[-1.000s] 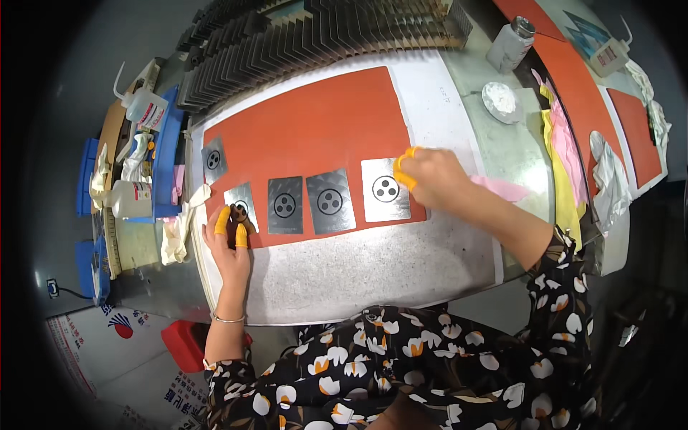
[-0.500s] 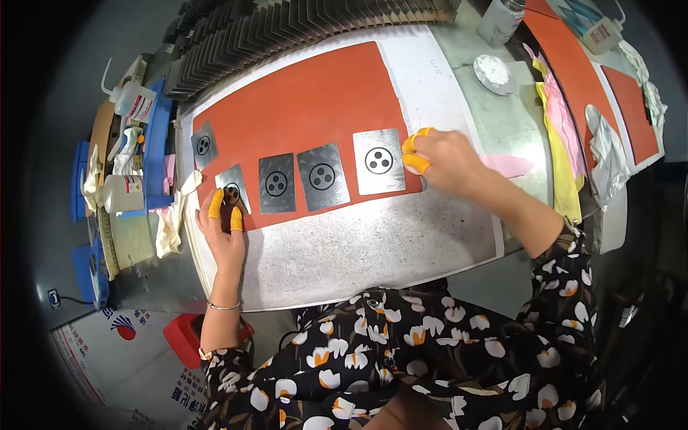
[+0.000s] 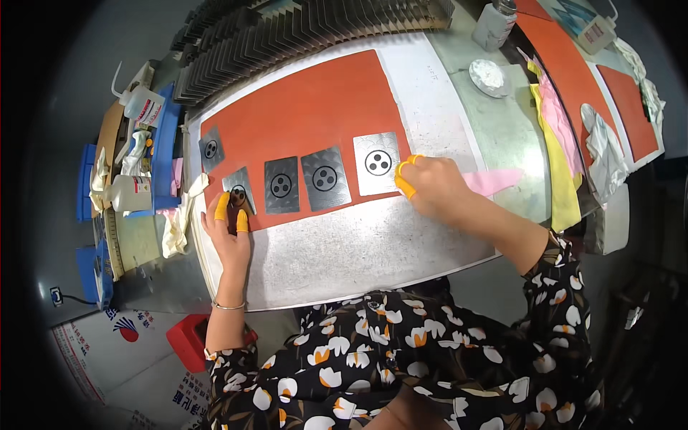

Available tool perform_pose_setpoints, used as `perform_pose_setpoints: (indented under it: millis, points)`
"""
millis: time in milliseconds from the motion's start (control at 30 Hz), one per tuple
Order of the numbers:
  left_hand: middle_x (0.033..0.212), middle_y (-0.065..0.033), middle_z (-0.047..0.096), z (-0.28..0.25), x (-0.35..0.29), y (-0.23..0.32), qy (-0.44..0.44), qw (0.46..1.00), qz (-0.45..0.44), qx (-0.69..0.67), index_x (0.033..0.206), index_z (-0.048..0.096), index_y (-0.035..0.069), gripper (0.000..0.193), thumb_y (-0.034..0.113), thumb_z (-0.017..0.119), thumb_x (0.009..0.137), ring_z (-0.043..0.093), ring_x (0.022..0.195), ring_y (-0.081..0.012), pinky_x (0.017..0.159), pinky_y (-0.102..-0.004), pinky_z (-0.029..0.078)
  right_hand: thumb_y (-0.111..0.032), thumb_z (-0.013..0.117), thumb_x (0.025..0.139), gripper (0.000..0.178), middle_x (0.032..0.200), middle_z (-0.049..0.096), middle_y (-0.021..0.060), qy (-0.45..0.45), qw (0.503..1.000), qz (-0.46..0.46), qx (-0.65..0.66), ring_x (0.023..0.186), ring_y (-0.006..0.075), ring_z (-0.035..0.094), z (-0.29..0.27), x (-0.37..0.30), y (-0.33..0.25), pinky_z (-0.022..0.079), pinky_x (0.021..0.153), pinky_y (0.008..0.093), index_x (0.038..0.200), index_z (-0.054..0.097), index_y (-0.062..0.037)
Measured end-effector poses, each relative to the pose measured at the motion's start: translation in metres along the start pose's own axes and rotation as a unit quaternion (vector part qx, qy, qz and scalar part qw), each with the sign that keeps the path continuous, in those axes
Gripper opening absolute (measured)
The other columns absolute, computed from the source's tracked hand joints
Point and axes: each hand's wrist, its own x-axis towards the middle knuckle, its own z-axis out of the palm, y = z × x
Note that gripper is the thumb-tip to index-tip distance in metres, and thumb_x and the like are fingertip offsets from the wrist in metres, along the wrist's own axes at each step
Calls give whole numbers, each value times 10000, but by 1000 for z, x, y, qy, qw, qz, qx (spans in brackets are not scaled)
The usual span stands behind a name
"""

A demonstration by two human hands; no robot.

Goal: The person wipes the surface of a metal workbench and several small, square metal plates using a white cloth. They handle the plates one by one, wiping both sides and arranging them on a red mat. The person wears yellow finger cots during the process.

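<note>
Several rectangular grey metal plates, each with a black ring round three dark dots, lie in a row along the near part of an orange-red mat [image 3: 308, 100]. My left hand [image 3: 233, 233], in yellow finger cots, rests with fingers apart on a plate [image 3: 234, 179] second from the left, covering its lower part. At the right end lies the brightest plate [image 3: 365, 185]. Beside its right edge my right hand [image 3: 433, 186], also in yellow finger cots, is closed on a pink cloth [image 3: 494, 181] that trails out to the right. The fingertips there are partly hidden.
A rack of upright dark plates [image 3: 301, 50] stands behind the mat. To the left are a blue tray [image 3: 165, 150], squeeze bottles [image 3: 142, 104] and white gloves [image 3: 174, 233]. A white-filled dish [image 3: 487, 75], a grey bottle [image 3: 494, 27] and a yellow cloth [image 3: 562, 193] are at the right.
My right hand has moved left and slightly down, toward the brightest plate's edge, with the pink cloth. My left hand stays at its plate. The whole view has shifted slightly.
</note>
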Motion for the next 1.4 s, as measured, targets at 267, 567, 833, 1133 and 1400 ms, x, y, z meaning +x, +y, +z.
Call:
perform_pose_setpoints:
  millis: [267, 567, 833, 1133, 1400]
  points:
    - [1221, -157, 459, -1, 27, 74, -53, 990, 48, -122, 1227, 449, 6, 594, 88, 694, 693, 427, 1103, -309, 970, -407, 323, -88, 599, 733, 66, 761, 600, 162, -22, 998, -37, 44, 674, 312, 595, -24, -29, 6, 467, 607, 414, 749, 590, -25]
    - [1272, -189, 427, 40, 100, 171, -301, 922, 220, -106, 1210, 448, -7, 734, 325, 731, 620, 353, 1224, -319, 1054, -509, 177, -165, 619, 732, 171, 733, 607, 178, 185, 955, 82, -215, 713, 348, 588, -246, 48, 115, 455, 638, 410, 829, 615, -24]
    - [1226, -143, 466, 49, 106, 170, -284, 929, 214, -105, 1197, 460, 2, 751, 313, 768, 585, 415, 1157, -283, 1047, -516, 183, -121, 609, 712, 111, 800, 638, 139, 85, 937, 121, -317, 784, 312, 617, -248, 120, 181, 486, 694, 425, 801, 630, -60]
    - [1206, -129, 468, 49, 105, 169, -261, 936, 213, -99, 1184, 468, 2, 732, 315, 765, 592, 415, 1150, -284, 1054, -536, 159, -119, 605, 698, 118, 791, 629, 142, 89, 922, 73, -371, 744, 317, 625, -227, 133, 198, 497, 664, 413, 797, 628, -59]
    - [1219, -155, 452, 52, 108, 174, -275, 935, 210, -82, 1190, 471, -20, 724, 310, 759, 613, 408, 1161, -281, 1058, -540, 121, -146, 598, 753, 108, 803, 601, 134, 131, 894, 67, -423, 717, 324, 603, -234, 103, 182, 477, 627, 430, 809, 577, -57]
